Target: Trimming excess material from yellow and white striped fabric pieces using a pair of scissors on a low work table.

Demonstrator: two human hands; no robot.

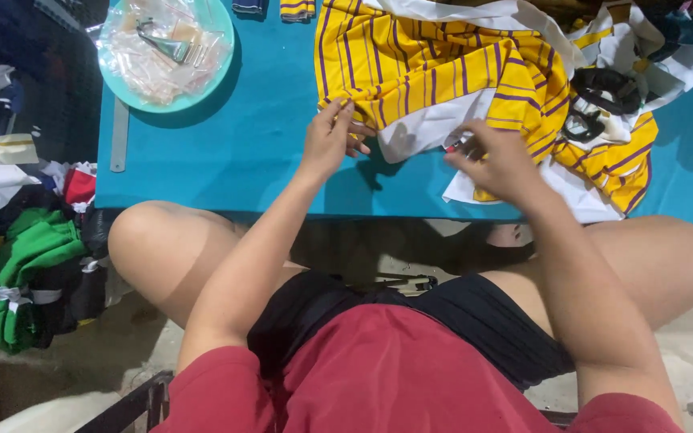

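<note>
The yellow striped garment [443,64], yellow cloth crossed with thin purple lines and edged with white panels, lies spread over the far right part of the low teal table [226,160], its bunched lower edge reaching toward the near rim of the table and its right end heaped against a white and yellow cloth with black loops [603,96]. The table fills the upper half of the view, and the person sits before it with bare knees spread to either side and a red shirt and black shorts below. To the left of the table a pile of clothes [34,265] in green, white, red and dark colours lies on the floor. On the table's far left corner stands a round pale green bowl [222,60] filled with clear plastic bags [162,48], and just below it a flat grey ruler [119,136] lies along the table's left edge. The left hand [330,144] rests on the lower left corner of the garment, its fingers partly curled and pinching the yellow edge. The right hand [503,160] sits on the white hem to the right, fingers closed round a small red and white object [455,144] too small to identify.
</note>
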